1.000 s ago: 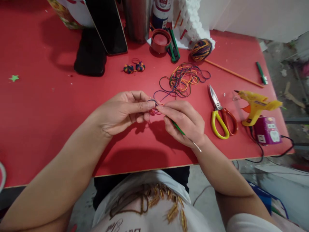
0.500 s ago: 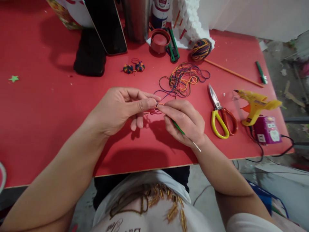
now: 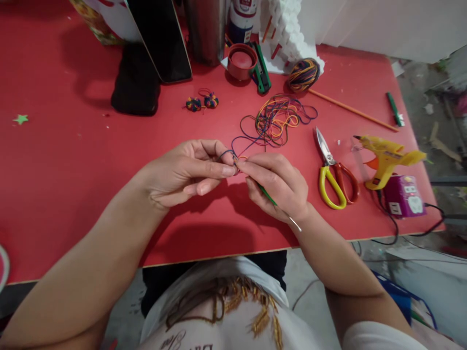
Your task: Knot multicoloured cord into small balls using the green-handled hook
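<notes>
My left hand (image 3: 189, 170) pinches a small piece of multicolour yarn work between thumb and index finger, with a blue strand looping over the index fingertip. My right hand (image 3: 275, 182) grips a crochet hook (image 3: 267, 194) by its green handle; its silver rear end sticks out beside the wrist. The hook's tip meets the yarn between both hands' fingertips, where fingers mostly hide it. Yarn runs up from there to a loose tangle of multicolour yarn (image 3: 277, 121) on the red table. Two small multicolour yarn pieces (image 3: 202, 101) lie behind my left hand.
On the red table (image 3: 204, 233), scissors (image 3: 330, 170), a yellow glue gun (image 3: 386, 158) and a purple box (image 3: 404, 196) stand to the right. Farther back are a yarn ball (image 3: 304, 75) on a stick, a green cutter (image 3: 261, 70), a red cup (image 3: 241, 61) and a phone (image 3: 160, 39).
My left hand has turned and its lower fingers have curled in. The blue strand now loops over its index finger, and the pink loops below the fingertips show less. My right hand has barely moved.
</notes>
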`<action>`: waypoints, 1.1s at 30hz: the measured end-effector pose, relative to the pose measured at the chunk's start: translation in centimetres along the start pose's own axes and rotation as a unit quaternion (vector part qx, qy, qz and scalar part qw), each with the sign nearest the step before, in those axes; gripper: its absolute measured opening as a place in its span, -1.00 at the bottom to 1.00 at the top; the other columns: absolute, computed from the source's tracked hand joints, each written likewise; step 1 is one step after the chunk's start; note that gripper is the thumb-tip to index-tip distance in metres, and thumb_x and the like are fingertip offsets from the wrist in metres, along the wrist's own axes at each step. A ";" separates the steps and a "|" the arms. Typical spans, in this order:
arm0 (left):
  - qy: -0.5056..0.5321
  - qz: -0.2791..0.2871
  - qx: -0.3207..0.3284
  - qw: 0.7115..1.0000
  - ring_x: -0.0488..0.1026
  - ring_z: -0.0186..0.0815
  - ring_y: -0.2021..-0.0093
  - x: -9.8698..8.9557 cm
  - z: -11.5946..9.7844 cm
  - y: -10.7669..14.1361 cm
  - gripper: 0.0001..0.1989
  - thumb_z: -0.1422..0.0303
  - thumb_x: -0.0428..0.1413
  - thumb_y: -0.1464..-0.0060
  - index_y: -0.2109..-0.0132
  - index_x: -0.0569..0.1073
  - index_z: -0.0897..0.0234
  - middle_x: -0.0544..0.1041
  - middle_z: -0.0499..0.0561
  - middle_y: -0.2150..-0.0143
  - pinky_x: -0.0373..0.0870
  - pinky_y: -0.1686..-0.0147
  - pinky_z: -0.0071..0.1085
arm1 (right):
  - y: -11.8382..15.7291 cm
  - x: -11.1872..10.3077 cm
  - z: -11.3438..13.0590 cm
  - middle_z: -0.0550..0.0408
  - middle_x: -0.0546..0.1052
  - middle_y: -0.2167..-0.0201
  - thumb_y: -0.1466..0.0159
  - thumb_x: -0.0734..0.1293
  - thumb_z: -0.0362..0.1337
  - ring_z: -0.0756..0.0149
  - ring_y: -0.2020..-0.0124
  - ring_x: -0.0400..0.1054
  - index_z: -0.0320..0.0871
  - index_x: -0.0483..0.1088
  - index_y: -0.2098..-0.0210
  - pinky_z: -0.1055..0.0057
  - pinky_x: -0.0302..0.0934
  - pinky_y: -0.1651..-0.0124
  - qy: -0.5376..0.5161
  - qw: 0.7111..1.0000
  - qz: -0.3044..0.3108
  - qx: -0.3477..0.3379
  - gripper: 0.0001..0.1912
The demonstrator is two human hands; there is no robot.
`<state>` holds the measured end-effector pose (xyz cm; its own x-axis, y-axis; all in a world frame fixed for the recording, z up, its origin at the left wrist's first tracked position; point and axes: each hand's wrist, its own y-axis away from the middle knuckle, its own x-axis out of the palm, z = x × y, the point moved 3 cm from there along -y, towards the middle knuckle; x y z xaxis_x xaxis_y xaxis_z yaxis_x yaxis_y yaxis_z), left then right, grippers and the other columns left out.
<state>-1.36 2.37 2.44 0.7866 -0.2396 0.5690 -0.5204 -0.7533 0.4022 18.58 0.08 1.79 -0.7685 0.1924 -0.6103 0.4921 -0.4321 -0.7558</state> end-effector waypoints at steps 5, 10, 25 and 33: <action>0.042 0.023 -0.017 0.999 0.24 -0.64 0.71 -0.4 0.4 -0.3 -0.87 0.66 0.35 0.03 0.29 0.67 0.44 0.67 0.07 0.34 0.08 0.76 -0.72 | 0.1 -0.1 -0.1 -0.16 0.67 0.04 -0.44 0.37 -0.44 0.18 0.01 0.61 -0.27 0.51 -0.17 0.27 0.60 -0.04 -0.016 1.000 -0.003 0.004 -0.68; 0.071 0.057 -0.011 0.996 0.37 -0.55 0.58 -0.6 0.6 -0.5 -0.88 0.49 0.38 -0.04 0.24 0.70 0.47 0.67 0.12 0.30 0.37 0.58 -0.66 | 0.1 0.0 -0.1 -0.13 0.67 0.03 -0.45 0.36 -0.43 0.19 0.01 0.61 -0.24 0.50 -0.18 0.26 0.59 -0.05 -0.015 1.000 -0.001 0.014 -0.67; 0.132 -0.002 0.062 0.989 0.28 -0.56 0.64 1.6 1.6 -1.2 -0.68 0.43 0.16 -0.44 0.36 0.55 0.37 0.59 0.06 0.42 0.29 0.58 -0.65 | 0.2 -0.4 0.1 -0.05 0.69 0.03 -0.46 0.34 -0.37 0.12 0.02 0.65 -0.04 0.54 -0.21 0.20 0.60 -0.06 0.037 0.991 -0.085 0.100 -0.64; 0.216 -0.020 0.041 0.975 0.25 -0.57 0.62 2.1 2.1 -1.4 -0.61 0.55 -0.02 -0.49 0.29 0.62 0.43 0.47 -0.01 0.48 0.19 0.61 -0.65 | 0.4 -0.1 0.2 -0.03 0.67 -0.01 -0.52 0.26 -0.31 0.07 -0.04 0.64 0.07 0.48 -0.31 0.11 0.59 -0.13 -0.002 0.990 -0.073 0.124 -0.59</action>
<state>1.70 1.63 1.50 0.5833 0.0590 0.8101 -0.4493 -0.8074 0.3823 18.75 -0.26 1.57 -0.8254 0.2654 -0.4983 0.2615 -0.6025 -0.7541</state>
